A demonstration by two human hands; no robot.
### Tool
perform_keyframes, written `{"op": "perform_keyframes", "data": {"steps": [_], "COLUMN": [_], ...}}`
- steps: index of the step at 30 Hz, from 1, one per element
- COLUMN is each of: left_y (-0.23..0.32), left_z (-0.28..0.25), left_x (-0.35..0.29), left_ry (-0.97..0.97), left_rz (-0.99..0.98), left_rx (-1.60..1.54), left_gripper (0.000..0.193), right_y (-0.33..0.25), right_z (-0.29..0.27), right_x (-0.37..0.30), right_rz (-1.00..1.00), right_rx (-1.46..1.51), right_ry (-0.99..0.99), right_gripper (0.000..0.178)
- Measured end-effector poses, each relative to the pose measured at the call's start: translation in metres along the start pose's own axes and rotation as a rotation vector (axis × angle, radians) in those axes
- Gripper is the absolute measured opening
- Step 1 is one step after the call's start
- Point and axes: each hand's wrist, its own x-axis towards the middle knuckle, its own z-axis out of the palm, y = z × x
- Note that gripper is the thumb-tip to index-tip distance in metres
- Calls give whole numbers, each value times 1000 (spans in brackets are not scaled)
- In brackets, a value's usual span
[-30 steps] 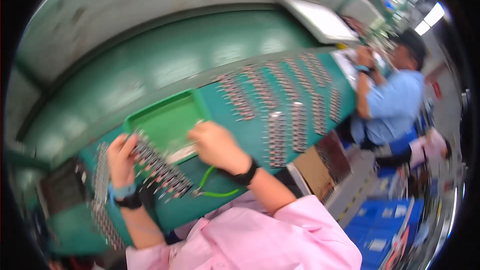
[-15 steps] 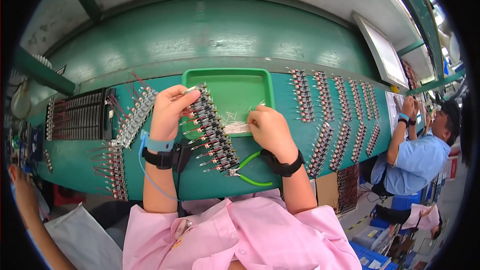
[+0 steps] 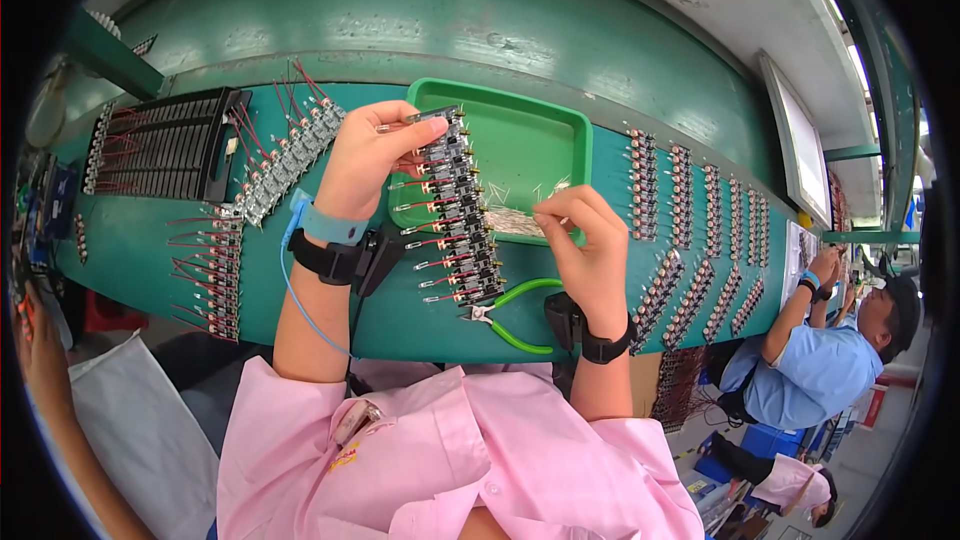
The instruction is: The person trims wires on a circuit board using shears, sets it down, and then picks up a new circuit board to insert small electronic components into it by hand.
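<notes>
My left hand (image 3: 375, 155) pinches the top end of a panel of small black circuit boards (image 3: 460, 200), which hangs at a slight tilt over the near left part of a green tray (image 3: 575, 135). Short red wires with clear tips stick out along the panel's left side. Closed in a pinch, my right hand (image 3: 590, 240) is over the tray's near right corner; whatever is between thumb and forefinger is too small to make out. A pile of thin, pale wire-like pins (image 3: 512, 223) lies in the tray between the panel and that hand.
Green-handled cutters (image 3: 520, 320) lie below the panel. On the left are a black rack (image 3: 165, 145) with red wires and wired board strips (image 3: 290, 160). Rows of board strips (image 3: 643, 185) stand at right. A co-worker in blue (image 3: 810, 350) sits beyond them.
My right hand has come away from the pin pile, its fingers now pinched above the tray's edge. My left hand still grips the panel, now more upright. The view has shifted.
</notes>
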Motion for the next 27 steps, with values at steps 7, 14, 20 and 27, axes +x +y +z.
{"op": "perform_keyframes", "data": {"steps": [7, 14, 20, 27], "left_y": [-10, -21, -24, -28], "left_z": [-15, -20, -19, -21], "left_x": [0, 4, 5, 7], "left_ry": [1, 21, 4, 27], "left_rz": [-3, 12, 7, 16], "left_rx": [26, 14, 26, -2], "left_gripper": [10, 14, 10, 14], "right_y": [-8, -3, 9, 9], "right_z": [13, 21, 26, 29], "right_x": [-13, -33, -40, -36], "right_rz": [-7, 9, 59, -26], "right_rx": [207, 361, 400, 367], "right_ry": [-39, -126, -127, -116], "right_gripper": [8, 8, 9, 10]}}
